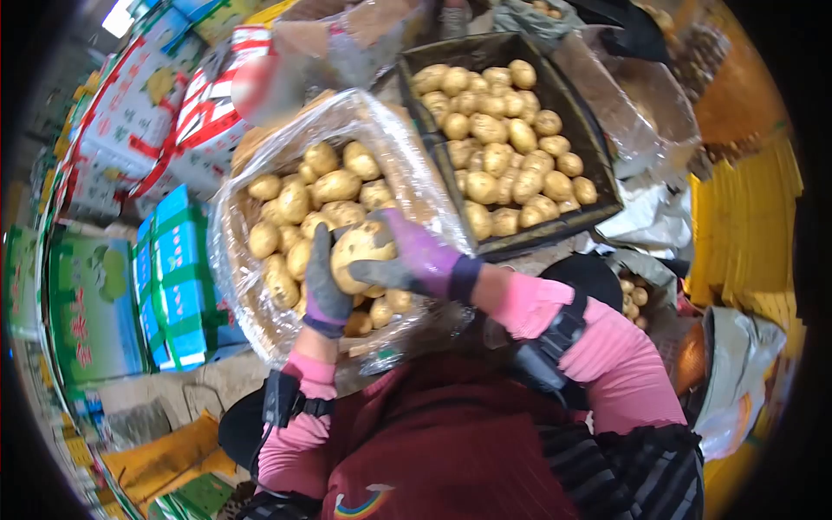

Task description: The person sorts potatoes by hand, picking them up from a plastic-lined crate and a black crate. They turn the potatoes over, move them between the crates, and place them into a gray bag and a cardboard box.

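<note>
A large potato (360, 251) is held between my two gloved hands, above a box lined with clear plastic (230, 260) that holds several potatoes (293, 201). My left hand (327, 282), in a grey and purple glove, presses on the potato's left side. From the right, my right hand (403, 256) grips it, with the fingers across its lower front and the back of the hand beside its top. Beyond them, to the right, stands a dark-lined crate (511, 247) full of potatoes (490, 130).
Blue and green boxes (173, 277) stand at the left, near white and red cartons (130, 117). An open plastic-lined box (607, 95) is at the upper right. Yellow sacking (745, 225) lies at the right, and a bag of small potatoes (635, 295) sits beside my right knee.
</note>
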A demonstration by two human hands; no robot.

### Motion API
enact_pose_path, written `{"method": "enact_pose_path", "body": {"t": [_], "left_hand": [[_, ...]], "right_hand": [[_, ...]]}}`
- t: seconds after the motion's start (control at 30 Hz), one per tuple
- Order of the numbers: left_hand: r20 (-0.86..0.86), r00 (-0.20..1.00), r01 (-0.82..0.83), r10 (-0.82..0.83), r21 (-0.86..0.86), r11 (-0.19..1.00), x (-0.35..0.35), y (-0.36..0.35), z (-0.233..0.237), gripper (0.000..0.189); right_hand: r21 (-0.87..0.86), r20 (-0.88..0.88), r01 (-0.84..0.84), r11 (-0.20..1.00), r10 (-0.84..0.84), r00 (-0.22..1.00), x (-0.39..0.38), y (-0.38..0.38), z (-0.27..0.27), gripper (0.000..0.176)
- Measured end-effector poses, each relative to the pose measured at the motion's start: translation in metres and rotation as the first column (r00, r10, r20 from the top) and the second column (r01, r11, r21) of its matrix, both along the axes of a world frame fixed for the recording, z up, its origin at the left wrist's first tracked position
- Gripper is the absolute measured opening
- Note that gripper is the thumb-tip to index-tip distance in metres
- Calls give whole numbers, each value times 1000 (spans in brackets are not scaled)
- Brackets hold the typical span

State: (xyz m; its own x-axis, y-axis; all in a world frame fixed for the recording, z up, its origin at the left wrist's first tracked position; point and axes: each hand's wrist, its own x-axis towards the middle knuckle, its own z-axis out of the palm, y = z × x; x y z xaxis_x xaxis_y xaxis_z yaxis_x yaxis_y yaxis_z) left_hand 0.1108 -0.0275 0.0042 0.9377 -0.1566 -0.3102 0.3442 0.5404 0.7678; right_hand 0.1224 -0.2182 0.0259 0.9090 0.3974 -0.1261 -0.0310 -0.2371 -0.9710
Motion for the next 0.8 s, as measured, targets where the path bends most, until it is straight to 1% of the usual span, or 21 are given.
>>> {"method": "enact_pose_path", "body": {"t": [0.03, 0.1, 0.13, 0.17, 0.2, 0.23, 0.27, 0.3, 0.33, 0.37, 0.4, 0.43, 0.5, 0.53, 0.57, 0.63, 0.67, 0.7, 0.73, 0.77, 0.8], "left_hand": [[114, 993, -35, 10, 217, 976, -6, -7, 4, 60], [-59, 998, -32, 38, 102, 994, -5, -10, 6, 60], [43, 999, -14, 4, 226, 974, -7, -14, 8, 58], [43, 999, -1, -9, 223, 975, -10, -22, 13, 58], [189, 980, -3, -59, 310, 951, -14, -30, 20, 57], [120, 991, 38, -60, 180, 983, -13, -30, 19, 55], [44, 997, 62, -64, 47, 997, -13, -30, 18, 54], [45, 983, 180, -179, -21, 983, -12, -24, 16, 60], [30, 984, 166, -175, 190, 968, -18, -25, 12, 62], [15, 986, 146, -165, 394, 907, -27, -24, 10, 63], [14, 982, 153, -189, 534, 832, -34, -21, 11, 60], [1, 983, 155, -184, 531, 833, -42, -15, 7, 60], [-39, 971, 193, -236, 711, 676, -56, -3, -3, 55], [-35, 977, 175, -209, 693, 699, -64, -1, -7, 50], [-40, 978, 174, -204, 690, 702, -71, 2, -13, 50], [-112, 971, 222, -210, 748, 626, -81, 7, -25, 47], [-103, 954, 224, -282, 869, 441, -80, 1, -11, 42], [-112, 957, 224, -267, 870, 439, -80, 1, -14, 42], [-79, 964, 205, -255, 828, 521, -80, 6, -17, 39], [-43, 971, 178, -234, 783, 597, -79, 14, -18, 36], [16, 964, 124, -266, 858, 498, -73, 21, -18, 34]], "right_hand": [[-82, -4, 25, 996, -25, 1000, -1, 1, -3, 102], [-24, -9, 51, 998, -51, 999, -2, -4, -6, 102], [-11, -18, 71, 997, -72, 997, -1, -7, -10, 101], [2, -28, 90, 996, -90, 996, 2, -13, -7, 101], [25, -82, 126, 992, -124, 989, 3, -21, -4, 97], [46, -133, 160, 986, -153, 979, 7, -30, 0, 93], [142, -162, 260, 955, -237, 958, 14, -37, -13, 79], [206, -228, 289, 935, -241, 943, 19, -54, -3, 70], [183, -129, 336, 924, -316, 940, 28, -72, -2, 66], [110, -154, 402, 909, -384, 910, 32, -93, 12, 68], [-82, -48, 464, 882, -468, 882, 56, -115, -21, 73], [-167, -13, 512, 842, -522, 853, 62, -137, -24, 78], [-226, -9, 544, 808, -560, 828, 67, -172, -30, 87], [-350, -62, 463, 814, -513, 856, 74, -188, -39, 92], [-444, -69, 411, 796, -487, 870, 71, -195, -42, 89], [-595, -149, 286, 751, -453, 879, 74, -199, -61, 75], [-596, -156, 275, 755, -445, 882, 77, -205, -72, 75], [-737, -2, 263, 623, -391, 920, 81, -208, -81, 69], [-839, 138, 268, 473, -292, 947, 87, -202, -94, 63], [-852, 153, 242, 464, -221, 963, 78, -184, -54, 56], [-788, 317, 373, 491, -197, 928, 71, -170, -43, 56]]}}
